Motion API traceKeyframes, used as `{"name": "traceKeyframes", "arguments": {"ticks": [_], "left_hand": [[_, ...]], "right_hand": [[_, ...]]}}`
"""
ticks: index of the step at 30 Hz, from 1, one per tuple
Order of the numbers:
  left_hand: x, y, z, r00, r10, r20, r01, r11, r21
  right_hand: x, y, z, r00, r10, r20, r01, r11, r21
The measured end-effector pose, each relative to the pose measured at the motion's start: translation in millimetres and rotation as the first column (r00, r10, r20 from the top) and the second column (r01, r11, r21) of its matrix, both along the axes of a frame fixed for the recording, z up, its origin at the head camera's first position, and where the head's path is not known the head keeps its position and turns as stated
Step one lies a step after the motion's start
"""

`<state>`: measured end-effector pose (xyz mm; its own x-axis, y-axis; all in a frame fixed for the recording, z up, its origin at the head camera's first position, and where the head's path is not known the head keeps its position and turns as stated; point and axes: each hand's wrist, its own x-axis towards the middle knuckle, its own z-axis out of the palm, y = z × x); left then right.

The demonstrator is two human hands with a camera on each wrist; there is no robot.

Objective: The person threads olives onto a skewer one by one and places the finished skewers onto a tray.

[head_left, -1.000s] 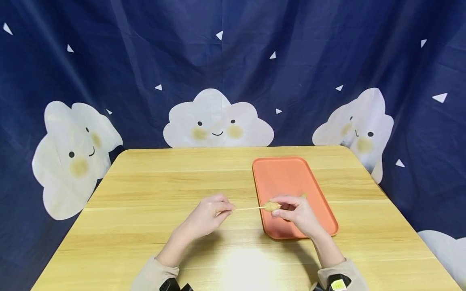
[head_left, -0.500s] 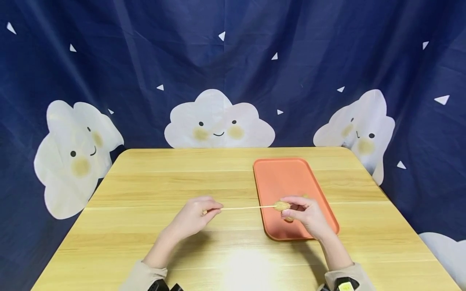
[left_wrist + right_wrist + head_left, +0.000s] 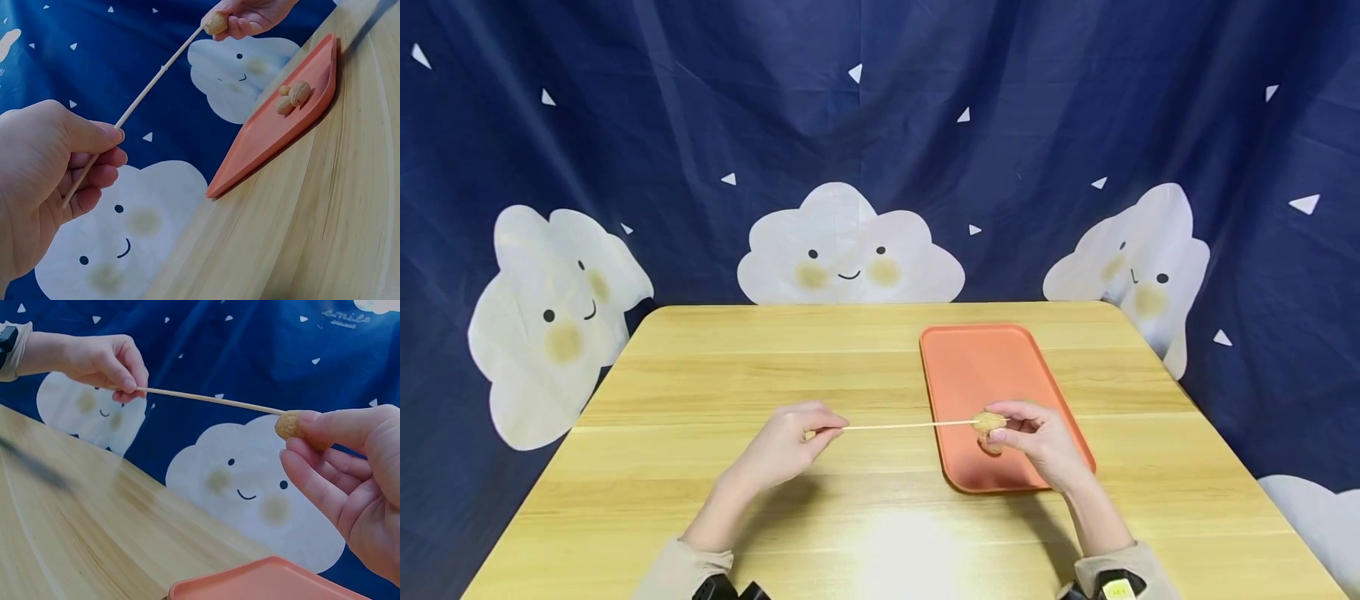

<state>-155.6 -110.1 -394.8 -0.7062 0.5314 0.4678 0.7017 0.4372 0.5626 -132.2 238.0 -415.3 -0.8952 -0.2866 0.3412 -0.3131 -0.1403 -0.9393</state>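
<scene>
Navy cloud-print curtain (image 3: 1000,125) behind wood-grain table (image 3: 700,371). Coral tray (image 3: 977,358) on table, right side. Left hand (image 3: 792,443): thumb and fingers pinched on wooden skewer (image 3: 910,426), near one end. Right hand (image 3: 1043,442): thumb and fingertips clamped on brown ball (image 3: 987,422), raised above tray, skewer running into it. Similar lumps (image 3: 300,93) lie on tray.

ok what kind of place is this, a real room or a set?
Probably a makeshift recording set: a navy cloth backdrop printed with smiling clouds hangs behind a wood-grain table. The wider room isn't visible.
</scene>
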Motion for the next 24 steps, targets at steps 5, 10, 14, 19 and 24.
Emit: {"name": "traceKeyframes", "arguments": {"ticks": [5, 10, 14, 19, 24], "left_hand": [[0.7, 1.9, 0.2, 1.000, 0.007, -0.008, -0.007, 1.000, 0.022], [0.6, 6.1, 0.8, 0.998, 0.007, -0.069, -0.001, 0.996, 0.088], [-1.3, 9.2, 0.8, 0.992, 0.004, -0.125, 0.013, 0.991, 0.133], [-2.4, 10.9, -1.6, 0.988, 0.002, -0.154, 0.023, 0.987, 0.159], [-3.2, 11.4, -2.3, 0.989, 0.000, -0.150, 0.025, 0.986, 0.165]], "right_hand": [[0.5, 2.6, -1.1, 1.000, 0.020, -0.006, -0.020, 0.999, -0.030], [1.1, 3.1, 0.4, 0.999, 0.041, -0.027, -0.043, 0.994, -0.096], [0.8, 3.0, 3.3, 0.998, -0.009, -0.054, 0.005, 0.997, -0.081], [-0.4, 3.6, 6.2, 0.998, -0.011, -0.062, 0.006, 0.997, -0.082], [-1.7, 3.6, 7.7, 0.996, 0.018, -0.087, -0.028, 0.993, -0.119]]}}
